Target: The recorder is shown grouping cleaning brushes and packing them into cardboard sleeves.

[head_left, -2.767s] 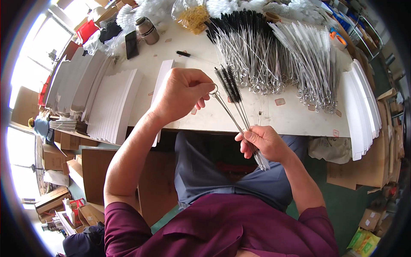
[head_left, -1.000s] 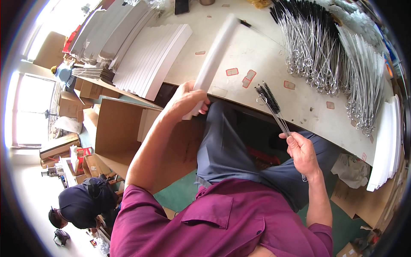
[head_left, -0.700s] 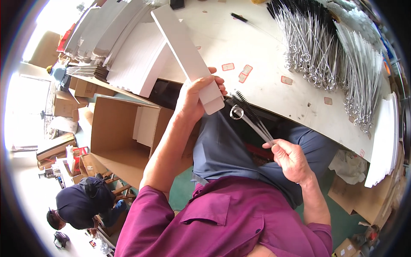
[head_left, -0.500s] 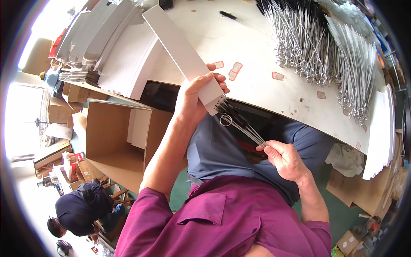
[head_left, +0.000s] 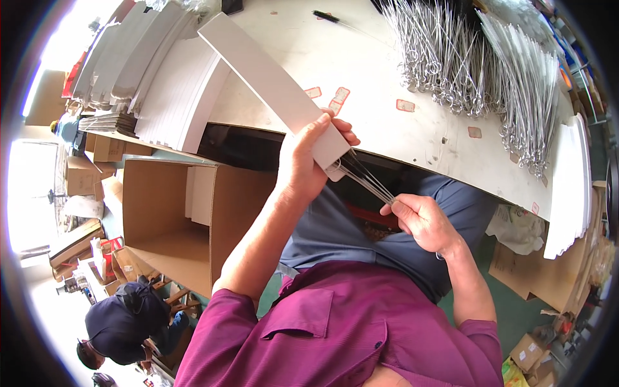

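A long narrow white box (head_left: 264, 77) slants across the table's near edge, its lower end open toward me. My left hand (head_left: 308, 155) is wrapped round the box near that end. Several thin wire-handled brushes (head_left: 369, 179) stick out of the opening, their bristles hidden inside and a wire ring showing at the box's mouth. My right hand (head_left: 419, 219) pinches the outer ends of the wires over my lap.
Many wire-handled brushes (head_left: 451, 71) lie heaped on the white table (head_left: 380, 132) at the right. One black brush (head_left: 325, 16) lies farther back. White boxes (head_left: 174, 97) are stacked at the left, above an open carton (head_left: 167, 226). Another person (head_left: 126, 319) sits at lower left.
The black bristles that showed outside the box have gone in, with only wires left outside. My right hand has moved up and closer to the box.
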The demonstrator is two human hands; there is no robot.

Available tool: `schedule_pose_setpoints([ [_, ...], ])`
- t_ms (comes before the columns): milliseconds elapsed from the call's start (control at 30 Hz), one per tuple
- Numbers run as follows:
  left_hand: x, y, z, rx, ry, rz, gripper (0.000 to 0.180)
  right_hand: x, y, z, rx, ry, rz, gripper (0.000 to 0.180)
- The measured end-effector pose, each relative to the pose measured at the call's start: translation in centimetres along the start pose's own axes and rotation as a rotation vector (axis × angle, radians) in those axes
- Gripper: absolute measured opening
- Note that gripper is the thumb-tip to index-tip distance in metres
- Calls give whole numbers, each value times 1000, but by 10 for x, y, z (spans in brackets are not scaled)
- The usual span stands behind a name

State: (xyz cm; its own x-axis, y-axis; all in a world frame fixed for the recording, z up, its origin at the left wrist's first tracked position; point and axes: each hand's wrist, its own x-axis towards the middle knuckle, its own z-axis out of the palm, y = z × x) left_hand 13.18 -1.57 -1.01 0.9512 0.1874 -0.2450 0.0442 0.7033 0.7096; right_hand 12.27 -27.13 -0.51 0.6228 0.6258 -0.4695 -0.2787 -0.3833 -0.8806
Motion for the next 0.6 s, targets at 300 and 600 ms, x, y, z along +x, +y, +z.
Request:
schedule_pose_setpoints([
  [300, -21, -52, 17, 78, -120, -42, 36, 38, -26, 12, -15, 185, -247, 45],
  [600, -54, -35, 10, 613, -273, -210, 52, 24, -30, -8, -177, 100, -271, 52],
])
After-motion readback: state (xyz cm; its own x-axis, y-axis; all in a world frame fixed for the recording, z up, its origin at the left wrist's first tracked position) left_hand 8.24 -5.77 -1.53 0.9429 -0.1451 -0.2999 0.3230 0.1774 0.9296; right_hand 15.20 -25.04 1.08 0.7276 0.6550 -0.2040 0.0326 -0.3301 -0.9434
